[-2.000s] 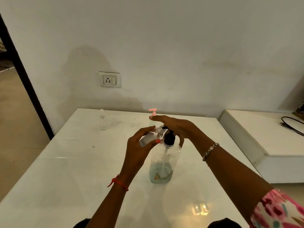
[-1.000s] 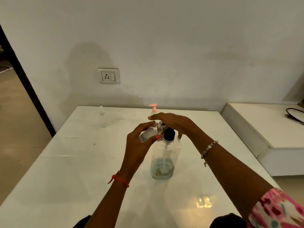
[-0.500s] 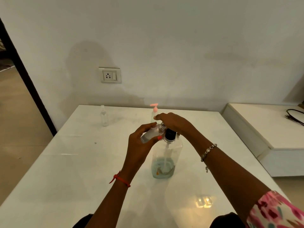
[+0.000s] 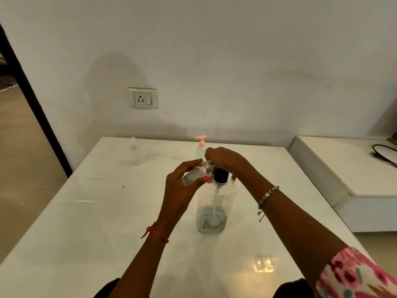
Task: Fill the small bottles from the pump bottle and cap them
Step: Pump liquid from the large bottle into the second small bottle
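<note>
Left hand (image 4: 182,190) grips the small bottle (image 4: 194,176) tilted at frame centre, its mouth aimed up-right under the right hand (image 4: 225,160), curled atop the pump bottle (image 4: 217,202).

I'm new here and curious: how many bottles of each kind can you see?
Large pump bottle: 1
Small clear bottles: 2 (one held in the left hand, one standing far left)
Small bottle with pink pump: 1
Total: 4

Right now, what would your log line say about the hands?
left hand: holds small bottle tilted | right hand: atop pump bottle | pump bottle: upright on table
</note>
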